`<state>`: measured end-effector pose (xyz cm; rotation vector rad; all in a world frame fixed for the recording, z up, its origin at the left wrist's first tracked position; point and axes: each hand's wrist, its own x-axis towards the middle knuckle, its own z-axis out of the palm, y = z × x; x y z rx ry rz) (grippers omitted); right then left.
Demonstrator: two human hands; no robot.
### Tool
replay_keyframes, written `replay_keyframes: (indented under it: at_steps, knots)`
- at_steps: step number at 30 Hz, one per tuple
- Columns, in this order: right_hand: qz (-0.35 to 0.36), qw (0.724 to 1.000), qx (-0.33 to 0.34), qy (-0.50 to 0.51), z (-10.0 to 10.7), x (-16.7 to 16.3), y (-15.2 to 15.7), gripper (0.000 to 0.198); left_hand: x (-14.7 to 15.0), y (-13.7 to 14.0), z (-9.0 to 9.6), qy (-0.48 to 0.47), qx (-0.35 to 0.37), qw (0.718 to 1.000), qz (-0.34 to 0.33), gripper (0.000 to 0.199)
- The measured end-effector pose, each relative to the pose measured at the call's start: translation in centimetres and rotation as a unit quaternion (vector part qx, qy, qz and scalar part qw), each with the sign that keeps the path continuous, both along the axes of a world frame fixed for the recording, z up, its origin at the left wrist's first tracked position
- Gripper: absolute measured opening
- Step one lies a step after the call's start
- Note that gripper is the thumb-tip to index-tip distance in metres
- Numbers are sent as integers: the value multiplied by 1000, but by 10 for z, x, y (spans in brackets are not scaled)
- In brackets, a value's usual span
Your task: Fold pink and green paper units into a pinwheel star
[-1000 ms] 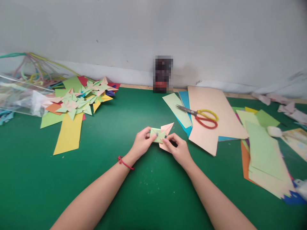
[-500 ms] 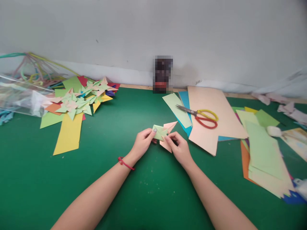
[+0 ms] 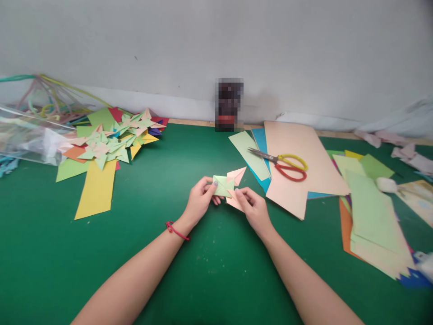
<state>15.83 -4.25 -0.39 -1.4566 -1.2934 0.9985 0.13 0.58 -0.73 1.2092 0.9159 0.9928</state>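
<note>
Over the middle of the green table, my left hand (image 3: 200, 197) pinches a folded light-green paper piece (image 3: 223, 186), its thumb lying across the front. Joined at the right side of that piece is a folded pink paper piece (image 3: 237, 175), with one point angled up and another angled down. My right hand (image 3: 253, 208) grips the lower pink point between thumb and fingers. Part of the pink piece is covered by the right fingers. How the two papers interlock cannot be made out.
Scissors (image 3: 282, 163) with yellow and red handles lie on pink sheets (image 3: 304, 144) at right. Paper strips (image 3: 372, 212) are stacked farther right. Several folded paper stars (image 3: 104, 144) and a plastic bag (image 3: 34, 135) lie at left. A pixelated dark object (image 3: 229, 104) stands against the wall.
The green piece has turned slightly and moved a little left, showing a squarer face. The pink points have shifted, and my right fingers now hold the lower one.
</note>
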Motion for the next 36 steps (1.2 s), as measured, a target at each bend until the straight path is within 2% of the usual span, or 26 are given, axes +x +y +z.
replay_keyframes:
  at_steps: [7, 13, 20, 36]
  knots:
    - [5, 1000, -26, 4, 1, 1, -1, 28, 0, -1, -1, -6, -7, 1000, -5, 23]
    - [-3, 999, -16, -42, 1, 1, -2, 30, -1, -2, 0, 13, 4, 1000, 5, 25]
    - [3, 999, -14, -44, -1, 1, -3, 31, -3, -4, 0, 38, 28, 999, 8, 24]
    - [13, 998, 2, -68, 2, -2, -3, 29, -3, -4, 1, 31, 15, 999, 18, 25]
